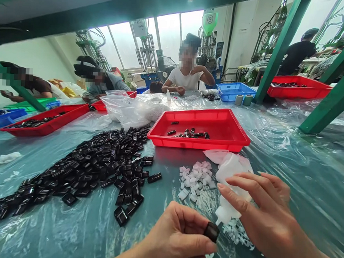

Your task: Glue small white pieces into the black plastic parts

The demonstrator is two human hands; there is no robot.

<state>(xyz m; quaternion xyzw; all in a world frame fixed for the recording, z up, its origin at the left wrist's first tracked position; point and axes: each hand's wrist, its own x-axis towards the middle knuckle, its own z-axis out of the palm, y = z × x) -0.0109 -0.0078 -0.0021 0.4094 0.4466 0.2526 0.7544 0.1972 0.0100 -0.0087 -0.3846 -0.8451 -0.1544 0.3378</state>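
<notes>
My left hand [183, 234] is closed, its thumb and fingers pinching a small glossy black plastic piece [211, 232]. Just to the right, my right hand [262, 205] has its fingers stretched out and apart. Behind those fingers is a white, bag- or bottle-like thing [234, 166], narrowing to a point near the black piece; whether the hand touches it I cannot tell. Small translucent white pieces [196, 179] are heaped beyond my left hand. More thin clear bits [237, 232] lie between my hands, partly covered by the right one.
A large pile of black plastic pieces [99, 164] spreads over the left of the plastic-covered table [79, 231]. Ahead stands a red tray [198, 143] holding several black pieces. A clear bag [127, 108] sits behind the pile. Green posts [282, 50] rise at right; other people work beyond.
</notes>
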